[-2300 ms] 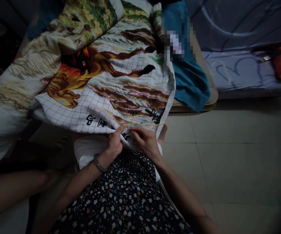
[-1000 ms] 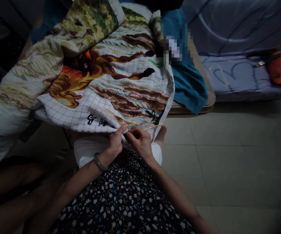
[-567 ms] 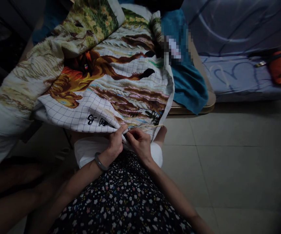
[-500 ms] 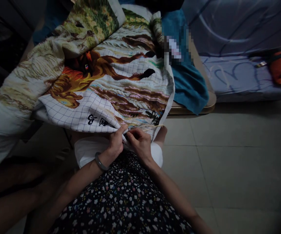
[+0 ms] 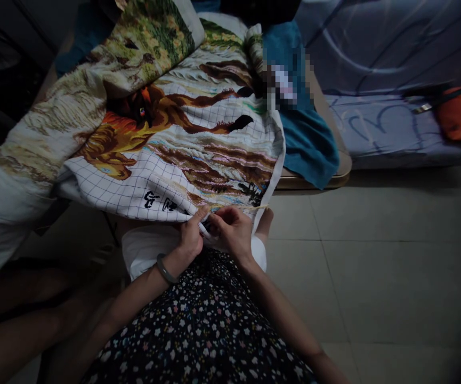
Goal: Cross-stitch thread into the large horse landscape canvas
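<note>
A large cross-stitch cloth with a blue grid and stitched brown and orange horses drapes across the table edge and my lap. My left hand is closed on its near edge, thumb on top and the fabric bunched beneath. Just to the right, my right hand pinches at the same edge, fingertips pressed together and nearly touching my left thumb. What sits between those fingertips is too small to make out. A pale yellow thread runs out to the right over the stitched corner.
Under the cloth is a table with a rounded corner, partly covered by a teal cloth. Beyond stands a blue patterned sofa bearing an orange bag. Another person's legs are close at the left.
My right hand has shifted very slightly right, still pinching at the cloth's edge. My left hand keeps its grip. The view has moved a little.
</note>
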### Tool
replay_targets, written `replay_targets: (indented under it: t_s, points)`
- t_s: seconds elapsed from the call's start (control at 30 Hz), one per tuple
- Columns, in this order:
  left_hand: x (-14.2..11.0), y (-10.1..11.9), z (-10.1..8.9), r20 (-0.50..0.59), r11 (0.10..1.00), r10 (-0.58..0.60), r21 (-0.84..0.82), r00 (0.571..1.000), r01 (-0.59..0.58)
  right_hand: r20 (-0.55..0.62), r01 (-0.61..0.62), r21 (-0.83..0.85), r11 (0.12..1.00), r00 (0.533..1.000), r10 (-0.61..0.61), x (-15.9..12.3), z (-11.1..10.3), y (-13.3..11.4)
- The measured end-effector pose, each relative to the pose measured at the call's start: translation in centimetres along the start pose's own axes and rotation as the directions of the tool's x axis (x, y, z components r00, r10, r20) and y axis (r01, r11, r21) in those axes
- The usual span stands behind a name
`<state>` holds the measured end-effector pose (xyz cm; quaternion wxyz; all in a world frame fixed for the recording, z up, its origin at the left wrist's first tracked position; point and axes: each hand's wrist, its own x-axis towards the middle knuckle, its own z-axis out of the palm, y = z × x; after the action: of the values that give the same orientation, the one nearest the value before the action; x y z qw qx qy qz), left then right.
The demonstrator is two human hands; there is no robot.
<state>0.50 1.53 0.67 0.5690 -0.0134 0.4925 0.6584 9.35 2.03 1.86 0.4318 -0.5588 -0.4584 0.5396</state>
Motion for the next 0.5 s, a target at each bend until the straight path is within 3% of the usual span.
replay_targets:
  t_s: [0.1,0.33,0.43,0.5]
  points:
    - [0.1,0.0,-0.2,0.047,1.0,0.001,-0.017,0.999,0.0,-0.02,0.045,0.013,0.999,0.999,-0.045,0.4,0.0,-0.2]
    - [-0.1,0.0,-0.2,0.026,1.0,0.003,0.011,1.0,-0.003,0.204,0.246,-0.31,0.918,0.961,-0.189,1.2,-0.4,-1.9]
    - [0.0,-0.2,-0.3,0.014,0.999,0.031,0.008,0.999,-0.032,0.08,0.256,-0.255,0.932,0.967,-0.244,1.0,-2.7,-4.4]
    - [0.1,-0.4,-0.4,0.005,0.999,0.034,0.007,0.999,-0.034,-0.04,0.297,-0.183,0.937,0.95,-0.309,0.5,-6.0,-6.7]
